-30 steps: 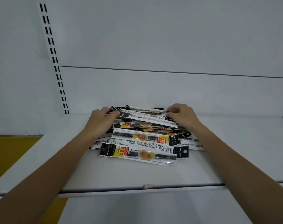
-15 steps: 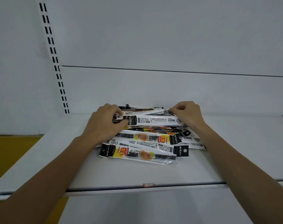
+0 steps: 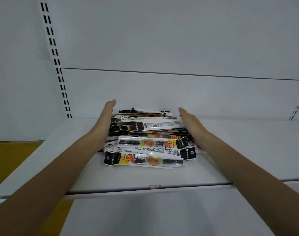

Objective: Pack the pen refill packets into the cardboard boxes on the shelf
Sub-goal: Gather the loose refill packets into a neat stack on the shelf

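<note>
My left hand [image 3: 105, 120] and right hand [image 3: 190, 123] — both flat, fingers straight, gripping nothing — flank the pile of black-yellow-white plastic pen refill packets [image 3: 150, 142] on the white metal shelf [image 3: 128, 176], palms facing its ends, packet long axes running left-right.

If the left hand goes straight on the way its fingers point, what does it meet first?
Probably the white back panel; the left hand lies beside the packet pile, though depth is unclear.
</note>
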Demonstrator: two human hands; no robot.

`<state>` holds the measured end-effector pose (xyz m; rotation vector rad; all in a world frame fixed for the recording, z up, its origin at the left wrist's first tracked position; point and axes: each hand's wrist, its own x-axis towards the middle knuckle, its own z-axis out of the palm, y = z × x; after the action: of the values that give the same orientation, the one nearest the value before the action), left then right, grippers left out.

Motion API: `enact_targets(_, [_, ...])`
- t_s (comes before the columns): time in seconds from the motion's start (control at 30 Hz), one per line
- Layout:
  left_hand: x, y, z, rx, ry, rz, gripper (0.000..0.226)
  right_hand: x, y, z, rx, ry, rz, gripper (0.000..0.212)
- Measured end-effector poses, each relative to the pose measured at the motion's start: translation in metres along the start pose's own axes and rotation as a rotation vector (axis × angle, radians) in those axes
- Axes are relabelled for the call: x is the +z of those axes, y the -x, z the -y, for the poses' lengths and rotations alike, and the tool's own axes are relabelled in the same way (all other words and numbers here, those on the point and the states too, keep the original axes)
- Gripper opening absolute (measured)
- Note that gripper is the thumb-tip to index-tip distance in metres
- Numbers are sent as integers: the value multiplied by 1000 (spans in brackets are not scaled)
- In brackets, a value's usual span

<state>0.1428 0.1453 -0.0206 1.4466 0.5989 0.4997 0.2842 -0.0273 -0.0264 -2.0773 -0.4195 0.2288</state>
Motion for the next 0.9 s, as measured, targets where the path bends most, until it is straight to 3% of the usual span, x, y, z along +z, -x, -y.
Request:
enact_targets(0.13, [2, 6, -3, 44, -79, -7, 58, 7, 5, 8, -28, 8, -6, 55])
enact_targets(0.27, [-18, 25, 1, 316, -487, -83, 66, -20, 5, -6, -22, -21, -61, 54])
enact_targets(0.4, [-26, 63, 26, 633, -964, 267, 95, -33, 14, -30, 15, -32, -109, 49])
enact_targets(0.5, [-17, 58, 39, 699, -1269, 316, 95, -19, 24, -23, 23, -108, -84, 41])
enact_targets(0.57, [-13, 54, 38, 740, -1348, 242, 100, -6, 26, -14, 3, -173, -57, 34])
enact_targets(0.63, [-11, 56, 36, 809, -1414, 181, 103, 3, 27, -6, -55, -124, -48, 41])
enact_targets(0.77, [-11, 63, 34, 863, -1454, 157, 100, -17, 26, -6, -133, -93, -169, 49])
enact_targets(0.83, [-9, 65, 32, 885, -1447, 173, 96, -32, 21, -16, -58, -125, -218, 47])
enact_targets(0.9, [-3, 67, 30, 896, -1447, 183, 92, -31, 20, -22, 33, -169, -161, 45])
